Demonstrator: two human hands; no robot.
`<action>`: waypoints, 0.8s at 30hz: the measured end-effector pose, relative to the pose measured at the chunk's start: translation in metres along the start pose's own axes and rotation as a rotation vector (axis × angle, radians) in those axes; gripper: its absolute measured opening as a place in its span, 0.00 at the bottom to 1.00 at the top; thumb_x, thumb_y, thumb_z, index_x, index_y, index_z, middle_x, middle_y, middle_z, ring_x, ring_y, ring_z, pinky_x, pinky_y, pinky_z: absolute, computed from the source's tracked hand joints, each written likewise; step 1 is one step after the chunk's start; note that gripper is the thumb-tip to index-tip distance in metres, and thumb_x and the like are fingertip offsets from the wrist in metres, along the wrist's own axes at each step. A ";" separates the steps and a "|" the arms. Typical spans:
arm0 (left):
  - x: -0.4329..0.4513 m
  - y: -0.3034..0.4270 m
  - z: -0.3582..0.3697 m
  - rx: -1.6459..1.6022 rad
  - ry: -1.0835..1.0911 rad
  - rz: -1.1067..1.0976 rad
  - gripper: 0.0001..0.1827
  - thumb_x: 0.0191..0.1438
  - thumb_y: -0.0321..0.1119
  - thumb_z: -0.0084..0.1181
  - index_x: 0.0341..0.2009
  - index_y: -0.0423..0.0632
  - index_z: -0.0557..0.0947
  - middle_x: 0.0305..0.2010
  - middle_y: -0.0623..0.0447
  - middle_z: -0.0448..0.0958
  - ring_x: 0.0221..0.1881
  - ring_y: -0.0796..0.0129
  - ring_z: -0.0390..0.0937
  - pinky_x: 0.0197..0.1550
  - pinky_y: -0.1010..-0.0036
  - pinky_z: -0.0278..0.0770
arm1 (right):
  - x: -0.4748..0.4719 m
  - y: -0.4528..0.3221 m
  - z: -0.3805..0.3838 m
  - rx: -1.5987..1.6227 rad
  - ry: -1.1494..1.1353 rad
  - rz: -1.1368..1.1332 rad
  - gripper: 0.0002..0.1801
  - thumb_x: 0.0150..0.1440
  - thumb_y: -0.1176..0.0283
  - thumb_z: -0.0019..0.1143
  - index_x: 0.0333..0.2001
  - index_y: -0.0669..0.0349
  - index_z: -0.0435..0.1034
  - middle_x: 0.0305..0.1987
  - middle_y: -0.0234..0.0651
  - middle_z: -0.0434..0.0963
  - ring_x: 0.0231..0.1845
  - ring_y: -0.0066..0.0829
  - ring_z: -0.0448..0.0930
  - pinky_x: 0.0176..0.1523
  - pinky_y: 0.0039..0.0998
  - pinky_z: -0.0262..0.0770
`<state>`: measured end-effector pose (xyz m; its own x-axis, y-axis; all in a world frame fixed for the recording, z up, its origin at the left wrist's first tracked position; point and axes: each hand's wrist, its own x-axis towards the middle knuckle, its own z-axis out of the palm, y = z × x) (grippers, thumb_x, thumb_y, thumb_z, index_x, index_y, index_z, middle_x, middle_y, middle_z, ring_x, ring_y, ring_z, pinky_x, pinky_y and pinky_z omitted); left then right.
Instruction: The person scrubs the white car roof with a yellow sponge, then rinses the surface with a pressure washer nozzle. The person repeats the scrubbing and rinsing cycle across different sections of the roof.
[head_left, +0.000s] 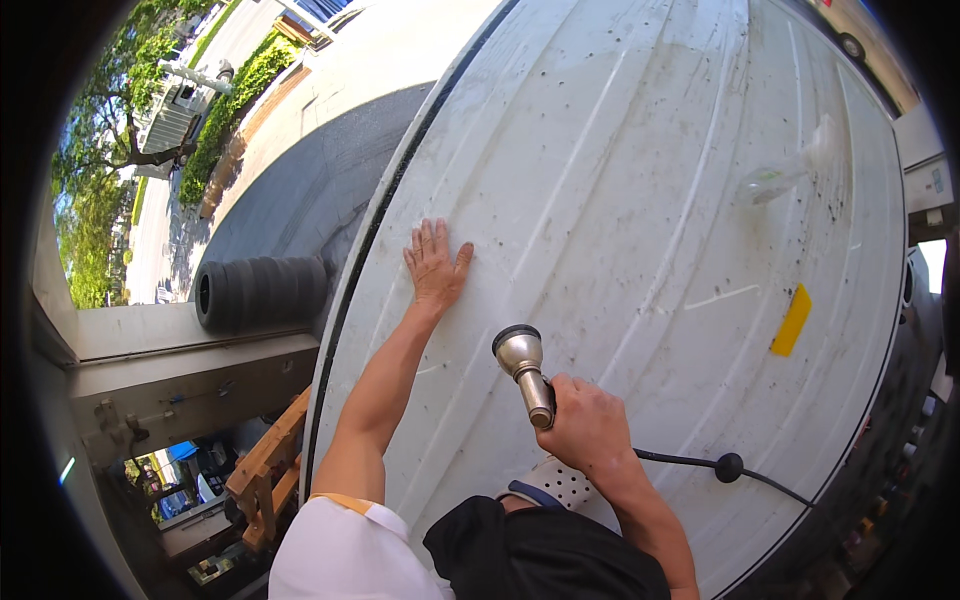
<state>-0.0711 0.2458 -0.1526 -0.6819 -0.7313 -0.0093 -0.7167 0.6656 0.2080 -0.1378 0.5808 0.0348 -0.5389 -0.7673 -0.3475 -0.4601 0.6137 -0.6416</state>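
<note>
My left hand (437, 268) lies flat with fingers spread on a white ribbed metal vehicle roof (570, 247), near its left edge. In my right hand (589, 424) is a metal-bodied tool (528, 375) with a round dark-rimmed head, which looks like a pneumatic sander; its working face is turned away from me. A black hose or cord (679, 458) with a round black piece on it runs from behind my right hand to the roof's right edge. Dark specks and scuffs mark the roof. A pale perforated clog (559, 484) shows under my body.
A yellow flat piece (791, 320) and a crumpled clear plastic bag (776, 180) lie on the roof at right. The roof's left edge (352, 277) drops away beside me. Beyond it are a row of stacked tires (262, 291) and a wooden frame (268, 450).
</note>
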 end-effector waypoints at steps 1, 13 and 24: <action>0.001 0.003 0.004 0.011 0.003 0.057 0.44 0.70 0.64 0.46 0.80 0.49 0.60 0.83 0.34 0.51 0.84 0.38 0.44 0.81 0.37 0.35 | 0.000 -0.001 0.000 0.023 0.032 -0.001 0.11 0.55 0.64 0.64 0.35 0.59 0.73 0.30 0.41 0.81 0.31 0.48 0.84 0.37 0.49 0.81; 0.048 0.104 0.019 -0.019 -0.047 0.418 0.41 0.71 0.62 0.42 0.81 0.55 0.59 0.85 0.39 0.48 0.85 0.42 0.42 0.82 0.40 0.31 | 0.016 0.014 -0.026 0.133 0.309 0.045 0.14 0.55 0.65 0.71 0.35 0.61 0.74 0.29 0.42 0.81 0.29 0.48 0.83 0.35 0.44 0.79; 0.128 0.152 0.019 -0.031 -0.118 0.440 0.43 0.71 0.67 0.36 0.82 0.56 0.55 0.86 0.42 0.45 0.86 0.44 0.38 0.82 0.41 0.28 | 0.038 0.022 -0.050 0.071 0.456 0.061 0.15 0.56 0.66 0.73 0.36 0.63 0.74 0.28 0.44 0.81 0.27 0.48 0.83 0.33 0.42 0.79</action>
<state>-0.2704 0.2564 -0.1410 -0.9337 -0.3572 -0.0247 -0.3520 0.9031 0.2460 -0.2039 0.5742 0.0417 -0.8262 -0.5601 -0.0602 -0.3770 0.6292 -0.6797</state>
